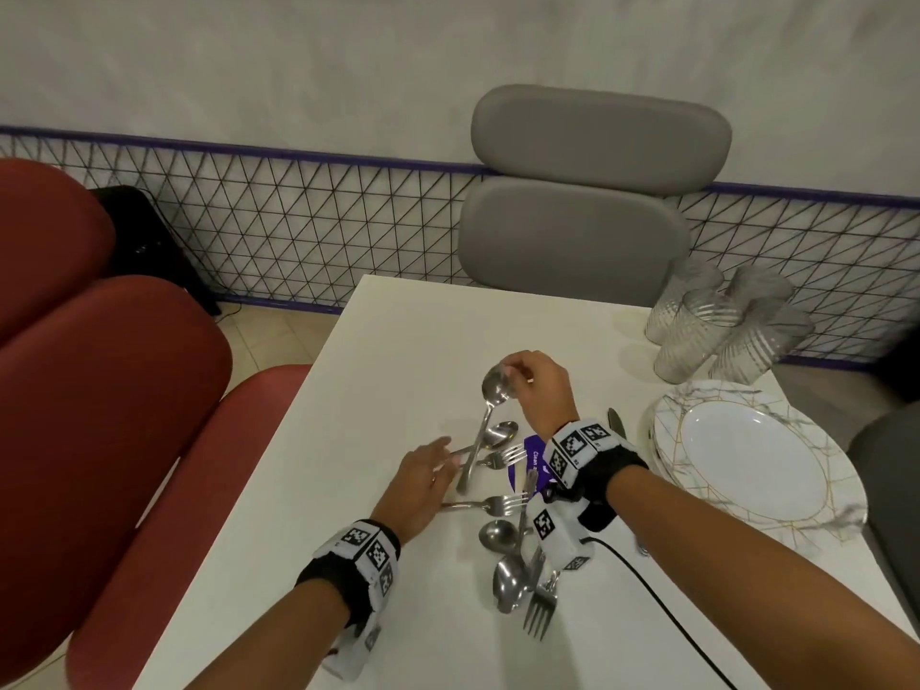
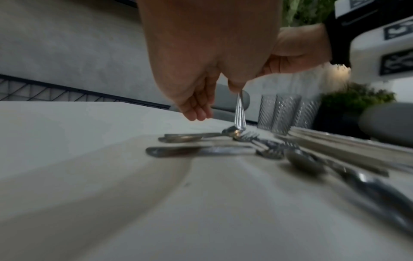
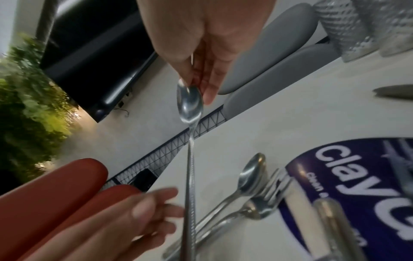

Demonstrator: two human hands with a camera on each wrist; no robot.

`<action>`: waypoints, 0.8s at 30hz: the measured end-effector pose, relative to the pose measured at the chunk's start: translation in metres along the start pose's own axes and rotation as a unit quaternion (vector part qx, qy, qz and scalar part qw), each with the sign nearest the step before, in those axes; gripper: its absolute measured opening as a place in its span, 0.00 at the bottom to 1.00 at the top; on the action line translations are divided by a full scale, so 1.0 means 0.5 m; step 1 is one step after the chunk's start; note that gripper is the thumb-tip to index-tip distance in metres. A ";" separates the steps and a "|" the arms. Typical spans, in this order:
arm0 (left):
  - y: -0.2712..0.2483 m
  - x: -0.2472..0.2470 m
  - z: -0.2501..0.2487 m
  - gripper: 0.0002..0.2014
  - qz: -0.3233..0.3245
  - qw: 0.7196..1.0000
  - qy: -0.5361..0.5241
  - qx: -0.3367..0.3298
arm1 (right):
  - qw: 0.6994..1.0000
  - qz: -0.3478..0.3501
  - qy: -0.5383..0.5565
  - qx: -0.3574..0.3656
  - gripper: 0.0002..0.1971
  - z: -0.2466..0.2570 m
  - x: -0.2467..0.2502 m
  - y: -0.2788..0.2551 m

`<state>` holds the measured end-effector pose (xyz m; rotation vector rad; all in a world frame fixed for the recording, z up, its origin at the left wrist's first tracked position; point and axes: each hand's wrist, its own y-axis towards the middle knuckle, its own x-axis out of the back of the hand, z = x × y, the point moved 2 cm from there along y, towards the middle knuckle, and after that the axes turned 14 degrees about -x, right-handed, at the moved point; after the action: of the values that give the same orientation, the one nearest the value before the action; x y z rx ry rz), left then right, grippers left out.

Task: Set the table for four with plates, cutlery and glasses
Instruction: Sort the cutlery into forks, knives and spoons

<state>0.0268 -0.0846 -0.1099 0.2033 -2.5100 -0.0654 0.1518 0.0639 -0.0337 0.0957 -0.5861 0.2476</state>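
Observation:
My right hand pinches the bowl of a steel spoon above the white table; the spoon's handle hangs down over the cutlery pile. In the right wrist view the spoon dangles from my fingertips. My left hand is open, its straight fingers reaching to just left of the hanging handle. Loose forks and spoons lie scattered on the table under my hands. A stack of marble-rimmed plates and several ribbed glasses stand at the right.
A knife lies by the plates, and a round purple sticker sits under the cutlery. A grey chair stands at the far end, red chairs along the left. A black cable trails from my right wrist.

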 end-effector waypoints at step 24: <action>0.026 0.062 0.045 0.11 -0.191 0.974 -0.102 0.066 | 0.998 0.034 -0.057 -0.020 0.09 -0.042 0.001 0.027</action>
<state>-0.0128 -0.0770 -0.1089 0.7677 -2.6449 -0.0779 0.1598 0.0804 -0.0506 0.0521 -0.7085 0.2987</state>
